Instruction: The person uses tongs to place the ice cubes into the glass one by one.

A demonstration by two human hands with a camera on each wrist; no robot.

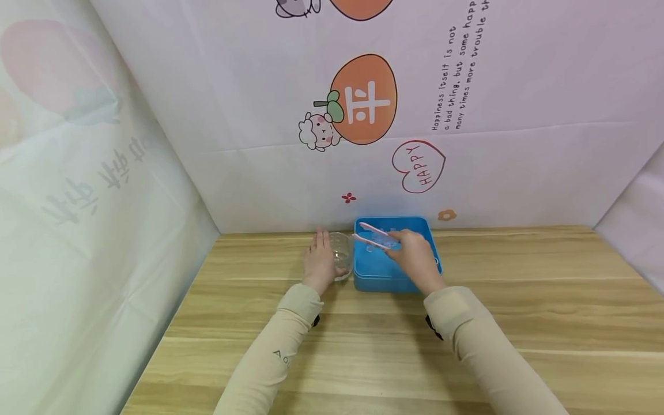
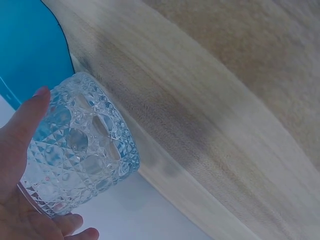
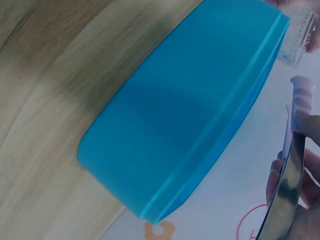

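Note:
A clear patterned glass (image 1: 340, 253) stands against the left side of a blue box (image 1: 381, 282). My left hand (image 1: 319, 262) grips the glass (image 2: 80, 145) from its left, the thumb on one side and the fingers on the other. Over the box my right hand (image 1: 414, 258) holds pink-tipped tongs (image 1: 374, 230), their two arms apart and pointing left above the box. Clear pieces (image 1: 381, 237) lie in the box. In the right wrist view the tongs (image 3: 290, 180) show beside the box, held between thumb and fingers.
The wooden table (image 1: 353, 369) runs back to a white printed cloth (image 1: 270, 173) just behind the box and glass. Another cloth (image 1: 104, 230) hangs along the left side, and one more (image 1: 643, 213) stands at the right edge.

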